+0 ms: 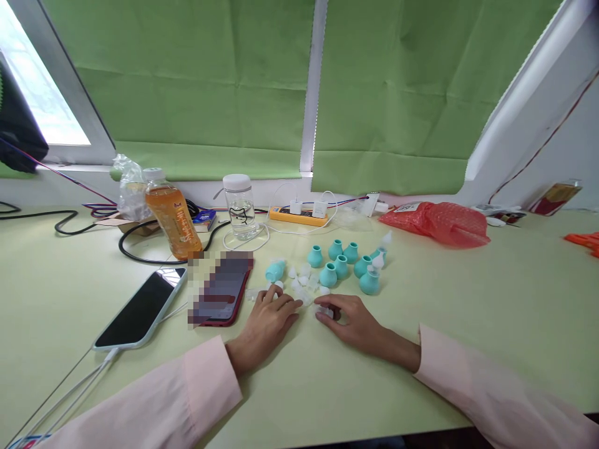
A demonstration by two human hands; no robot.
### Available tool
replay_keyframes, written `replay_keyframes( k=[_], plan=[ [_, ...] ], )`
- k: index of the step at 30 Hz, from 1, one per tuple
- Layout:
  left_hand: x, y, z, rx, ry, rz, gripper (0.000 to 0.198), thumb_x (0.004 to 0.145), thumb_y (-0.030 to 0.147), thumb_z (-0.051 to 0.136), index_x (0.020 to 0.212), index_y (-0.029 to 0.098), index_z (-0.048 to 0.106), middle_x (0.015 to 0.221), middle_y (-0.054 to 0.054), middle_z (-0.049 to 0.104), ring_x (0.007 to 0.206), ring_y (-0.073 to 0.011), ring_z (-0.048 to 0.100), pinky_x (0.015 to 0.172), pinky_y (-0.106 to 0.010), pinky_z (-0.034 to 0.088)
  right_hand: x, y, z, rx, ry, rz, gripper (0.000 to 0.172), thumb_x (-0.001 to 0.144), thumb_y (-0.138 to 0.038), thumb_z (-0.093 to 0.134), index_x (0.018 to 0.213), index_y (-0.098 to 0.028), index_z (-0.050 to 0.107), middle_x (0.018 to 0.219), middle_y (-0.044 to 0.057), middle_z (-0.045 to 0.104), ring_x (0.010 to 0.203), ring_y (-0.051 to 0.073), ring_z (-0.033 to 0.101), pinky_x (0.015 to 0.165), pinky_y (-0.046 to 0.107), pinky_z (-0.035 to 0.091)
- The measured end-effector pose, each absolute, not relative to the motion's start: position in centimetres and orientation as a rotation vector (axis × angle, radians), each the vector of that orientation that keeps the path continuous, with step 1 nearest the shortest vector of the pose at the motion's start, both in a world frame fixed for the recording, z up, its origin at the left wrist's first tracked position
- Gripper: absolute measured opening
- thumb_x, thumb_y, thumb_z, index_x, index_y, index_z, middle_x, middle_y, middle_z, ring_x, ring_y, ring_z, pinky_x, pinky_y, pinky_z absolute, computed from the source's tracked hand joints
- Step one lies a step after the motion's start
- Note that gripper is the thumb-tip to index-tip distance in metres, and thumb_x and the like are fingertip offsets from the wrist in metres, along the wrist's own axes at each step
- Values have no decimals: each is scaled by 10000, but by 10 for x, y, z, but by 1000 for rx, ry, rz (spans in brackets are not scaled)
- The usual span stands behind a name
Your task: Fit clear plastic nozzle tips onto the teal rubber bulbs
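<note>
My left hand (267,321) rests on the pale green table (468,312) with fingers curled over small clear plastic tips (302,284). My right hand (350,319) lies beside it, fingertips pinched on one small white tip (326,310). Just beyond both hands stand several teal rubber bulbs (341,265); one more teal bulb (275,270) lies on its side to the left. Both arms wear pale pink sleeves.
Two phones (140,308) lie at the left, one on a white cable. Behind stand an orange drink bottle (172,215), a clear jar (239,206) and a yellow power strip (298,216). A red plastic bag (437,222) lies at the back right. Green blinds hang behind.
</note>
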State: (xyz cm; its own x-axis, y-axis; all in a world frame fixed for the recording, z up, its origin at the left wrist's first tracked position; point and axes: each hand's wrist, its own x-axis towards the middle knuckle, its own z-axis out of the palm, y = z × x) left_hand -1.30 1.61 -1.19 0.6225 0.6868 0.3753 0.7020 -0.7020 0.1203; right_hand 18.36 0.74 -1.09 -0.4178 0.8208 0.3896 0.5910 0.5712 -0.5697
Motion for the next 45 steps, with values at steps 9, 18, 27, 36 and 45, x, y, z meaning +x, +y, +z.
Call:
replay_keyframes(
  k=[9,18,27,36,45],
  plan=[
    [-7,10,-5,-2618,-1421,-544,169,803,259,440,830,187,590,922,-87,495,870,-261,381,641,-390,315,175,6,-7,-1023,-1446,1533,320,690,-414,562,866,-174,444,654,-21,514,446,98,538,403,236,455],
    [-9,12,-5,-2782,-1360,-933,143,821,233,412,837,157,533,826,-57,531,800,-198,386,687,-352,358,176,3,-3,-1029,-1214,1694,382,557,-306,708,823,-154,479,736,30,606,610,156,617,555,276,502],
    [-4,-1,-2,-2778,-1269,-1470,65,807,158,453,843,159,507,782,-22,561,772,-148,438,699,-283,375,168,-6,3,-948,-1030,1782,204,639,-272,663,727,-161,517,643,-22,524,560,57,460,467,166,412],
    [-4,-4,-4,-2775,-1051,-1557,104,772,107,502,863,155,513,782,-33,551,770,-144,446,684,-273,393,160,-13,5,-1034,-866,1880,221,642,-295,665,808,-162,605,616,-29,432,510,23,369,401,115,282],
    [-4,-2,-5,-2751,-933,-1590,132,752,82,527,864,148,510,760,-40,542,745,-140,443,643,-268,405,159,-16,6,-1049,-1041,1859,276,686,-399,598,694,-124,615,604,0,495,457,18,332,389,133,267]
  ],
)
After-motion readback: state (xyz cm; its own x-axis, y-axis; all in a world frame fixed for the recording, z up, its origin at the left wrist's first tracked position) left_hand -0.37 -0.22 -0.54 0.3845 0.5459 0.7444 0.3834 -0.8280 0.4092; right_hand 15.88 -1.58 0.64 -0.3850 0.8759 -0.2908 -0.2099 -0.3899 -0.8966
